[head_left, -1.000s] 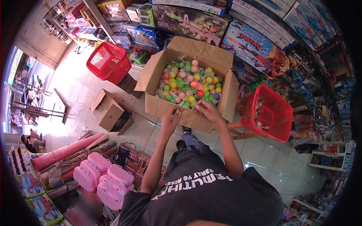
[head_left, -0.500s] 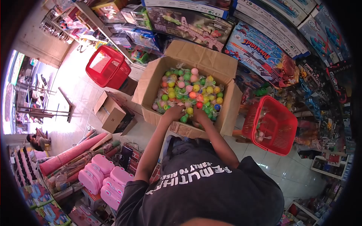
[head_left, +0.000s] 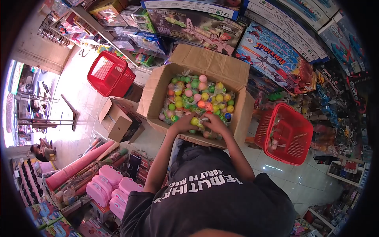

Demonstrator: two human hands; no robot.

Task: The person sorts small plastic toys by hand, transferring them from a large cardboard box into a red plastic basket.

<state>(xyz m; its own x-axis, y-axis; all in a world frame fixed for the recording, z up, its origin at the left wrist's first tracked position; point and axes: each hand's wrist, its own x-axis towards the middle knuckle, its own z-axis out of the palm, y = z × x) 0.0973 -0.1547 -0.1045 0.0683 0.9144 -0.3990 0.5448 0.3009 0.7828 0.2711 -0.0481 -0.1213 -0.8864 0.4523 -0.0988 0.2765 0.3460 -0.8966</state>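
Observation:
An open cardboard box (head_left: pixel 156 91) stands in front of me, filled with small colored balls (head_left: pixel 188 93) in clear plastic wrapping. Pink, green, yellow, orange and blue ones are mixed together. Both of my hands are at the box's near side. My left hand (head_left: pixel 184 124) has its fingers curled at a bagged yellow ball (head_left: pixel 194 121). Opposite it, my right hand (head_left: pixel 215 124) pinches at the clear plastic by the same ball. The fingertips are partly hidden among the balls and wrapping.
Red plastic baskets stand to the right (head_left: pixel 290 136) and far left (head_left: pixel 110 75). A smaller carton (head_left: pixel 120 120) is left of the box. Boxed toys (head_left: pixel 272 55) are stacked behind. Pink cases (head_left: pixel 104 185) and rolled material (head_left: pixel 79 166) lie lower left. A person (head_left: pixel 43 150) sits at far left.
Both hands have risen from deeper among the balls and come closer together, with a bagged yellow ball now between them. The view has shifted slightly.

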